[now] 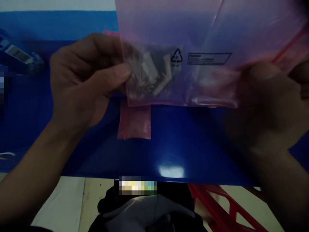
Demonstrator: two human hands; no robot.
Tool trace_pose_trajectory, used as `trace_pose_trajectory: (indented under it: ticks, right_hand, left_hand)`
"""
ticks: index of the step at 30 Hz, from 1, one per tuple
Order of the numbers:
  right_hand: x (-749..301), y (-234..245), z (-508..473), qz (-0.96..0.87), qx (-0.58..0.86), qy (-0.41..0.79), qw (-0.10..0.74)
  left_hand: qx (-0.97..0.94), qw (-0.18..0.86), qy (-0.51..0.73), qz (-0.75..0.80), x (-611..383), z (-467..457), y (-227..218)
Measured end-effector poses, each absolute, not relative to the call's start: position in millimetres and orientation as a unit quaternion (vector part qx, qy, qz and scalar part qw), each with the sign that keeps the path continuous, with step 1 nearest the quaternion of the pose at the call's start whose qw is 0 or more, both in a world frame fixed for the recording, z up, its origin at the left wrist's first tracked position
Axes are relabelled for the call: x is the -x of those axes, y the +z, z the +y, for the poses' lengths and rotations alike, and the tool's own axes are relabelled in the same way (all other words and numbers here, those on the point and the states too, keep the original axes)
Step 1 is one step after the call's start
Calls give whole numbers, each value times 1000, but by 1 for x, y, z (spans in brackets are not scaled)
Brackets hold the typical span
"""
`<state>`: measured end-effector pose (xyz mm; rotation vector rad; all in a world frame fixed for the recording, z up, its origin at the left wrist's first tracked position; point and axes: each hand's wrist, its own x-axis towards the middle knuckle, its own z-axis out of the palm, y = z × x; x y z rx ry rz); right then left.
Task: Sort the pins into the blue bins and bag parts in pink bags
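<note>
A large translucent pink plastic bag, printed with a recycling mark and a black label box, is held up over the table. Its left edge is pinched between the thumb and fingers of my left hand. My right hand is closed at the bag's right side, partly blurred and in shadow. Through the film at lower left shows a clear packet with pale pieces in it. A smaller pink zip bag lies flat on the table just below the large bag.
The glossy blue table has its near edge just above my lap. On the left lies a blue item with a barcode label. A pale loop sits at the left edge. Below right stands a red plastic stool or chair.
</note>
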<state>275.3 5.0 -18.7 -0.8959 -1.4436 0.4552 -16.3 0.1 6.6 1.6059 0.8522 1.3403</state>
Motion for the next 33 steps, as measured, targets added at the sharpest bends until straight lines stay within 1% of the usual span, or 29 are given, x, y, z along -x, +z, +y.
trace_pose_trajectory:
  ticks: [3, 6, 9, 11, 13, 16, 19, 22, 25, 29, 33]
  right_hand:
    - [-276, -21, 3, -644, 354, 241, 634]
    - [-276, -21, 1, -643, 350, 307, 608]
    - [-275, -20, 2, -653, 344, 288, 611]
    - [-275, -20, 1, -658, 345, 277, 610]
    - [-274, -20, -1, -660, 345, 282, 605]
    - [-270, -17, -8, -674, 354, 311, 569]
    - [-265, -13, -14, -676, 353, 327, 558]
    - [-263, -11, -14, -674, 364, 316, 560]
    - [-265, -13, -10, -687, 360, 290, 561]
    - [-269, -14, -8, -714, 370, 211, 555]
    - [-267, -6, -16, -714, 412, 210, 526]
  left_hand:
    - [-641, 428, 532, 350, 16, 3, 5]
    - [-687, 416, 484, 347, 13, 2, 3]
    - [-718, 418, 449, 329, 11, 2, 2]
    - [-705, 418, 462, 339, 12, 2, 1]
    - [-673, 417, 503, 346, 13, 4, 1]
    - [-645, 412, 548, 338, 14, 6, 0]
    - [-673, 388, 526, 347, 16, 8, -1]
    - [-726, 346, 488, 339, 17, 9, -2]
    - [-738, 311, 490, 346, 17, 8, -1]
    - [-691, 326, 512, 392, 15, 3, -1]
    - [-682, 337, 510, 402, 14, 0, -3]
